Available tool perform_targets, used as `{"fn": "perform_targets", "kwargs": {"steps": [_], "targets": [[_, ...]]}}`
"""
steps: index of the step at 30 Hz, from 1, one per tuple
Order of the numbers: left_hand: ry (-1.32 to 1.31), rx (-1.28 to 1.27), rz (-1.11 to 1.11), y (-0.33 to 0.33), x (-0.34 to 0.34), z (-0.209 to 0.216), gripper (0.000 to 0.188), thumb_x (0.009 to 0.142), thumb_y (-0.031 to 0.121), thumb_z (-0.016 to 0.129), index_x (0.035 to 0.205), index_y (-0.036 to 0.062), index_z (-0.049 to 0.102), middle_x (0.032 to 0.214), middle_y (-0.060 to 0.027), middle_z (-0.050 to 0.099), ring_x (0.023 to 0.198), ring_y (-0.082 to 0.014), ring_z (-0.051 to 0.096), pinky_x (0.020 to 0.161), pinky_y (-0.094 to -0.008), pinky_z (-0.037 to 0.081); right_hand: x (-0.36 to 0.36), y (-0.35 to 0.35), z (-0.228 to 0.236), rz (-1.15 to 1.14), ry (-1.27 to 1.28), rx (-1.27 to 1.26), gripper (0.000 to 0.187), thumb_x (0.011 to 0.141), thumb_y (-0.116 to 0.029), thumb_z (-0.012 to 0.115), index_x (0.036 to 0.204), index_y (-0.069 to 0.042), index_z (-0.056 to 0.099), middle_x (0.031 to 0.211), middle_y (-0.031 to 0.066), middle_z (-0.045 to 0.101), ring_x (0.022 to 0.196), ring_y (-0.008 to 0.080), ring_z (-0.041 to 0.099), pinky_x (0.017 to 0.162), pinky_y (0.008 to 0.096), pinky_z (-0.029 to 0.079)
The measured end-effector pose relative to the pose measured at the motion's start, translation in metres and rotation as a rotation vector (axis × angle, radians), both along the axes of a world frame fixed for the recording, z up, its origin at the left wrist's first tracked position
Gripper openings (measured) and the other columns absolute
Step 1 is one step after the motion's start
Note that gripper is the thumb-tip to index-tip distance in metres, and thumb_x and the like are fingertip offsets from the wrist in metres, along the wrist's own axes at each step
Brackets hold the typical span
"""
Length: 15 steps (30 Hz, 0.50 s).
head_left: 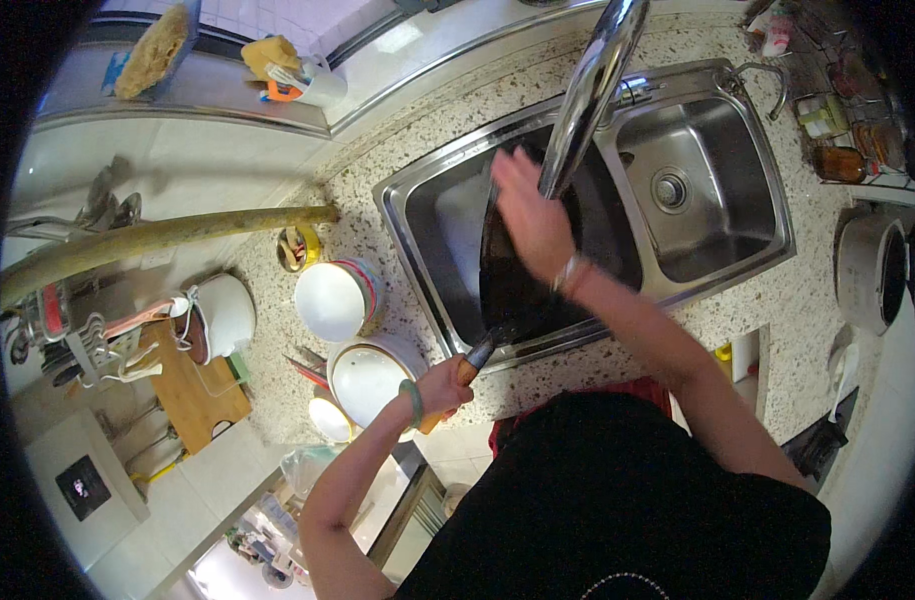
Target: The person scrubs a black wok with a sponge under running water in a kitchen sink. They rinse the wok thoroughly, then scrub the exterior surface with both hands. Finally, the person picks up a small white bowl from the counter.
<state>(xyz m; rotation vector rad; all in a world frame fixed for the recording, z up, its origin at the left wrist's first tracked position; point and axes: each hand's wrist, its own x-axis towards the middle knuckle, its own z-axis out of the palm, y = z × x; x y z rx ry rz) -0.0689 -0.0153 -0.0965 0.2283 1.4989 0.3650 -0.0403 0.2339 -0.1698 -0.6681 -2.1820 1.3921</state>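
Observation:
A dark wok [512, 285] stands tilted in the left basin [439, 215] of a steel double sink. Its wooden handle [467, 371] sticks out over the near rim, and my left hand [442, 392], with a green bangle on the wrist, is closed around it. Above the wok's inner side is my right hand [533, 218], slightly blurred, its fingers stretched out beside the chrome faucet [587, 95]. No tool shows in that hand; whether its palm touches the wok is hidden.
The right basin [707, 150] has a round drain. Left of the sink stand white enamel pots [329, 303], a yellow tin [297, 248] and a wooden board [197, 395]. A rack with jars [839, 163] and a metal pot [862, 270] are at right.

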Motion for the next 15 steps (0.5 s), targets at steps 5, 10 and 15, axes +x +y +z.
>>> {"fn": "perform_targets", "kwargs": {"steps": [5, 10, 15], "targets": [[0.108, -0.041, 0.004, -0.009, 0.013, -0.015, 0.028, 0.074, 0.004, 0.057, 0.098, 0.0056, 0.042, 0.059, -0.0045, 0.047, 0.040, -0.0153, 0.048, 0.037, -0.0309, 0.040, 0.046, -0.049, 0.029, 0.245, -0.046, 0.481, 0.038, 0.091, -0.015, 0.048, 0.126, 0.000, 0.050, 0.132, 0.0158, 0.048, 0.130, 0.0333, 0.036, 0.108, 0.0410, 0.029], [0.119, -0.034, 0.026, 0.000, 0.013, -0.016, 0.030, 0.075, 0.006, 0.058, 0.101, 0.0053, 0.044, 0.060, -0.0047, 0.048, 0.042, -0.0154, 0.049, 0.037, -0.0308, 0.041, -0.025, 0.046, -0.054, 0.005, -0.093, 0.125, 0.037, 0.096, -0.021, 0.043, 0.126, 0.000, 0.049, 0.133, 0.0162, 0.047, 0.128, 0.0342, 0.038, 0.108, 0.0405, 0.028], [0.107, -0.069, -0.039, -0.005, 0.011, -0.019, 0.044, 0.074, 0.004, 0.059, 0.115, 0.0041, 0.042, 0.061, -0.0037, 0.049, 0.040, -0.0139, 0.047, 0.035, -0.0290, 0.038, -0.012, 0.022, -0.045, -0.078, -0.022, 0.085, 0.037, 0.095, -0.017, 0.045, 0.126, 0.002, 0.049, 0.138, 0.0160, 0.042, 0.132, 0.0327, 0.033, 0.110, 0.0399, 0.025]]}}
